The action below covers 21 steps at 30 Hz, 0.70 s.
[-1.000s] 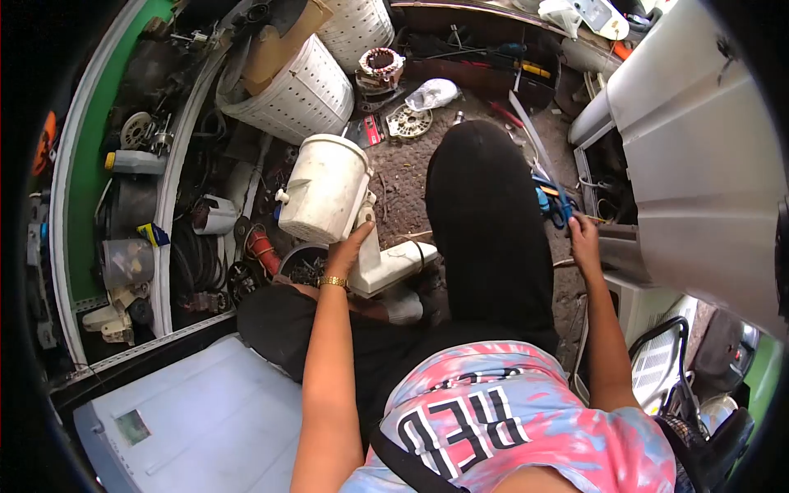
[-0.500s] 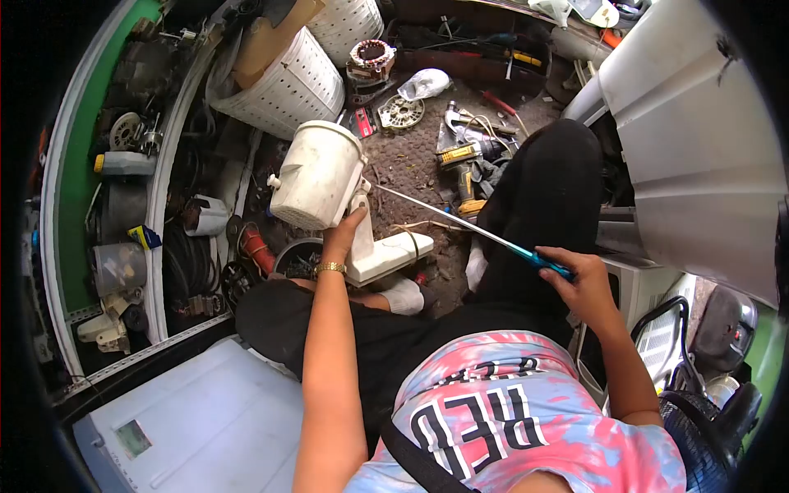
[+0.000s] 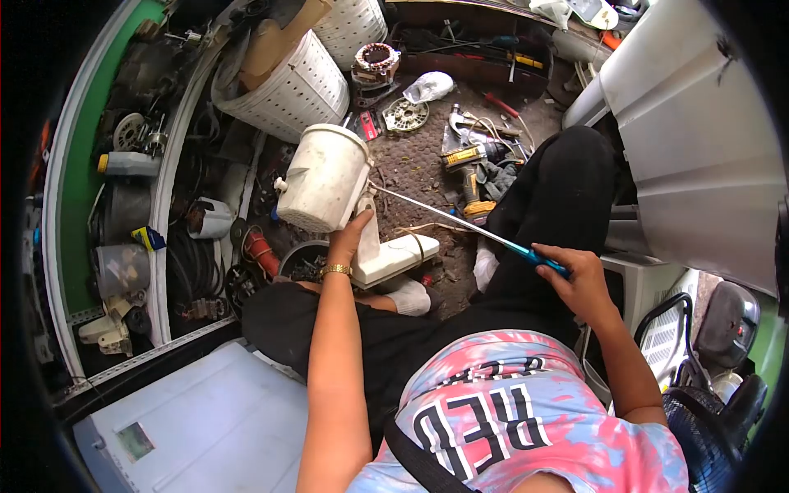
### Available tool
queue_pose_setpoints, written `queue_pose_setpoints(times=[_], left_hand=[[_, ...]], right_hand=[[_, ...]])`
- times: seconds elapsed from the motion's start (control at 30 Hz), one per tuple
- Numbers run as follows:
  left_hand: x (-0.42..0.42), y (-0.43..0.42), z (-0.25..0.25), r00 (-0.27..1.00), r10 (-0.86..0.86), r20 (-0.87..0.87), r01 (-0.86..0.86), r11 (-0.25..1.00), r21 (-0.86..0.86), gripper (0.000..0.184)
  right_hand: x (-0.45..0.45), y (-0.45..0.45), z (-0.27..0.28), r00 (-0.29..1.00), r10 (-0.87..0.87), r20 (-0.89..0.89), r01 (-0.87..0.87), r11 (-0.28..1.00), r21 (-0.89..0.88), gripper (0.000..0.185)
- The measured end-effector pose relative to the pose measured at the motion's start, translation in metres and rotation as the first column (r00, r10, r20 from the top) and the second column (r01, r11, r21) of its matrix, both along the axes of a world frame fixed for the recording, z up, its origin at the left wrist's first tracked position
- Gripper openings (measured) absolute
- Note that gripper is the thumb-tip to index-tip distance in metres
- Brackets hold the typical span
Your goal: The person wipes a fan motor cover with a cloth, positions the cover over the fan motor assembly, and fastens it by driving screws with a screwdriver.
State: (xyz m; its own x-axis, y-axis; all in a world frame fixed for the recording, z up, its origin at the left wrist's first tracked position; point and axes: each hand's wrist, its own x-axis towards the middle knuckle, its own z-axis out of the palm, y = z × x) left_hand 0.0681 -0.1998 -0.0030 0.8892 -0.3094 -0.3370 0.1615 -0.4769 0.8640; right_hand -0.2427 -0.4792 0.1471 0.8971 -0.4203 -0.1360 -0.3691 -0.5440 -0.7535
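Observation:
An off-white fan motor housing (image 3: pixel 325 177), drum-shaped with a slotted end and a side knob, tilts on its neck and long base (image 3: pixel 399 256). My left hand (image 3: pixel 351 236) is closed around the neck just under the drum. In my right hand (image 3: pixel 579 279) is a long screwdriver (image 3: pixel 468 228) with a blue handle, gripped between thumb and fingers. Its shaft points left, and the tip reaches the joint between drum and neck; whether it sits in a screw is too small to tell. A cord lies across the base.
A cordless drill (image 3: pixel 470 177) and a hammer (image 3: pixel 472 122) lie on the dirty floor ahead. Beyond the housing are a motor stator (image 3: pixel 376 64) and a round metal cover (image 3: pixel 405 115). White perforated baskets (image 3: pixel 288 90) and parts-filled shelves (image 3: pixel 160 205) stand left.
The whole scene has shifted slightly right and down in the view. Both hands keep their holds, and the screwdriver tip stays at the neck joint.

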Motion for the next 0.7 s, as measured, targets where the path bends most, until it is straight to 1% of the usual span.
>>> queue_pose_setpoints(times=[0.1,0.27,0.4,0.5,0.6,0.7], left_hand=[[-0.003,0.0,0.004,0.991,-0.037,0.129,0.037,0.999,0.007,0.049],[-0.003,0.001,0.004,0.985,-0.055,0.163,0.054,0.998,0.011,0.048],[-0.004,0.001,0.004,0.983,-0.052,0.173,0.055,0.998,-0.01,0.048],[-0.001,0.001,0.004,0.999,-0.037,0.027,0.036,0.998,0.041,0.049],[0.0,0.003,-0.003,0.999,-0.024,0.028,0.024,1.0,-0.004,0.051],[0.007,0.009,-0.022,0.995,-0.015,-0.096,0.014,1.0,-0.014,0.053]], right_hand=[[0.002,0.001,0.002,1.0,0.001,-0.028,0.0,1.0,0.012,0.031],[-0.001,0.002,-0.003,1.0,-0.007,0.008,0.007,1.0,0.026,0.031],[-0.002,0.002,-0.004,1.0,-0.009,-0.007,0.009,0.999,0.034,0.032],[-0.001,0.003,-0.002,1.0,-0.009,-0.025,0.009,0.999,0.032,0.031],[0.0,0.004,0.001,0.999,-0.014,-0.044,0.015,0.999,0.038,0.031],[0.0,0.003,0.002,0.999,-0.007,-0.04,0.009,0.999,0.035,0.031]])
